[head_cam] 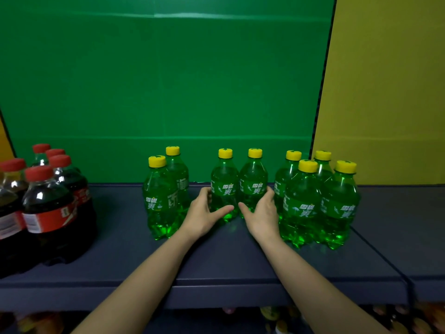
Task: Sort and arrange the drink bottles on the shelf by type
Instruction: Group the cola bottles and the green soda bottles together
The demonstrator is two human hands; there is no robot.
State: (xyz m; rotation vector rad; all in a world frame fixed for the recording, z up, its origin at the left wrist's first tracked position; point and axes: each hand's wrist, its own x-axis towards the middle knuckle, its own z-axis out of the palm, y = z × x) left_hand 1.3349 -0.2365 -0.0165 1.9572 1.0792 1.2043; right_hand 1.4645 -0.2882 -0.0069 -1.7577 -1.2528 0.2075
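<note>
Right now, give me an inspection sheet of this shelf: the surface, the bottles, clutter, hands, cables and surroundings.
Surface: dark blue shelf, bare at the front.
Job's things: eight green bottles with yellow caps, upright: left pair, middle pair, right four. Dark cola bottles with red caps grouped at far left.
Clutter: nothing seen.
Grips: left hand and right hand cup the middle pair from either side, thumbs in front, fingers loosely curved, not closed.
Cables: nothing seen.
Surroundings: green back panel, yellow panel to the right; blurred goods on a lower shelf.
</note>
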